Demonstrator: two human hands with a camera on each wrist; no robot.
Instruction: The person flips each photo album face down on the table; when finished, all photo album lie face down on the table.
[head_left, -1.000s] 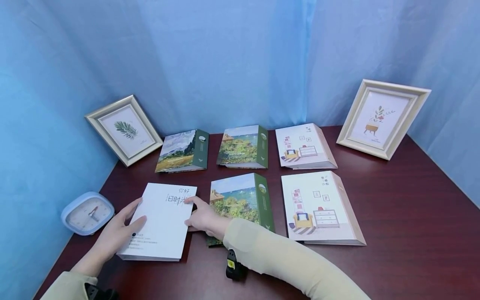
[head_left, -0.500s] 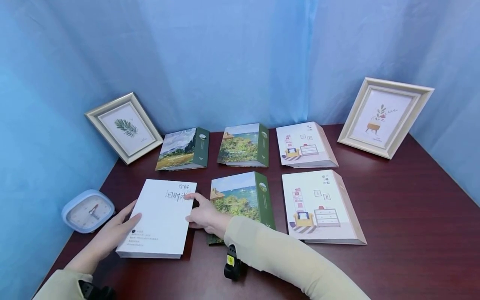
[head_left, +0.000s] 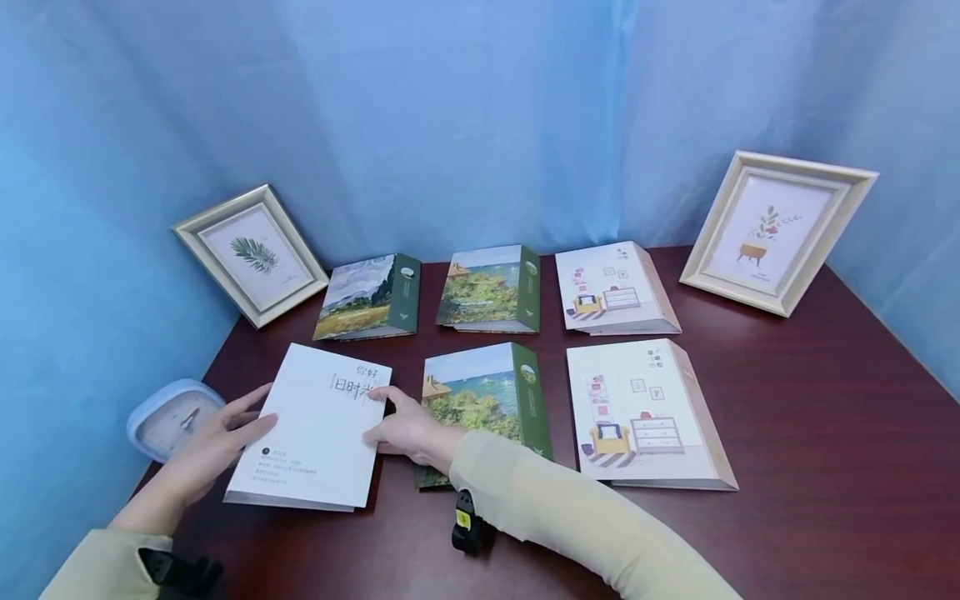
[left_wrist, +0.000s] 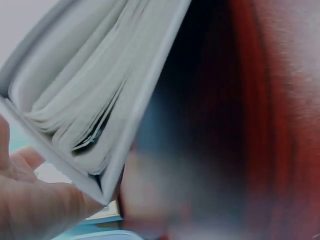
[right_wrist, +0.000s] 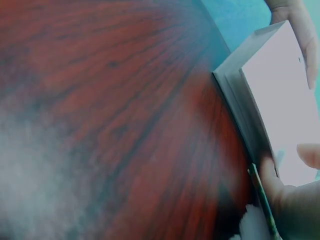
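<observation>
A white photo album (head_left: 318,437) with dark lettering on its cover is at the front left, tilted with its left side raised. My left hand (head_left: 206,442) grips that left side, thumb on the cover edge. At the right edge, my right hand (head_left: 412,429) pinches the album between thumb and fingers. The left wrist view looks into the album's end, where loose page edges (left_wrist: 95,85) show between the covers; fingers and thumb sit at its spine. In the right wrist view the white cover (right_wrist: 282,95) appears between both hands.
Behind the right forearm lies a green seascape album (head_left: 472,392), partly hidden. Beside it is a white album with a furniture drawing (head_left: 637,417). Several more albums (head_left: 487,287) form a back row between two picture frames (head_left: 255,254). A blue clock (head_left: 168,417) stands left, partly covered by my hand.
The white album's left side has risen and the album now tilts. My left hand has shifted left and up with it, covering part of the clock. The right hand keeps its grip.
</observation>
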